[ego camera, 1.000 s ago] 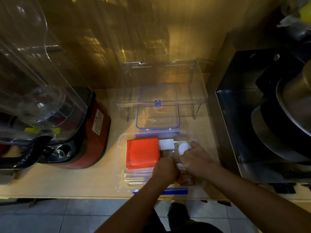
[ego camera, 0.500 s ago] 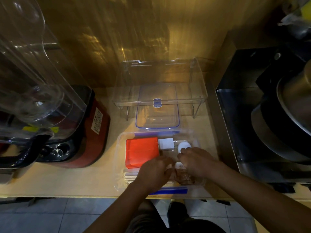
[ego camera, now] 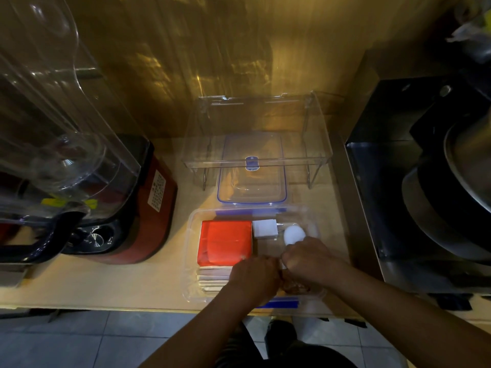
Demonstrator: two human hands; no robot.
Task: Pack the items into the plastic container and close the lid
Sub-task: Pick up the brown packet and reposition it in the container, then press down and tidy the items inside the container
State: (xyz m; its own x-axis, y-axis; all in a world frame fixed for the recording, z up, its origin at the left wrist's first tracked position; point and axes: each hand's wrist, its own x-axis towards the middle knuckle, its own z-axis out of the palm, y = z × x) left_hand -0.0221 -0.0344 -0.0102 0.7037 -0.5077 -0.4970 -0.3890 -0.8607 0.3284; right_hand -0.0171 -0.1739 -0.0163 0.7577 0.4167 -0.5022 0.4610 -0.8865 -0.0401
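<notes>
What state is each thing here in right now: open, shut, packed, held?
Plastic container: open, partly packed.
Lid: off, lying behind the container.
Red packet: inside, flat.
White charger: inside.
White egg-shaped item: inside.
Left hand: curled inside the container.
Right hand: curled inside the container.

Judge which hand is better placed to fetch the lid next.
Right, probably. The lid lies just behind the container, and the right hand sits nearer it than the left hand. Both seem busy inside.

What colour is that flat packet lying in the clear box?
The flat packet is red-orange, seen plainly in the head view.
</notes>
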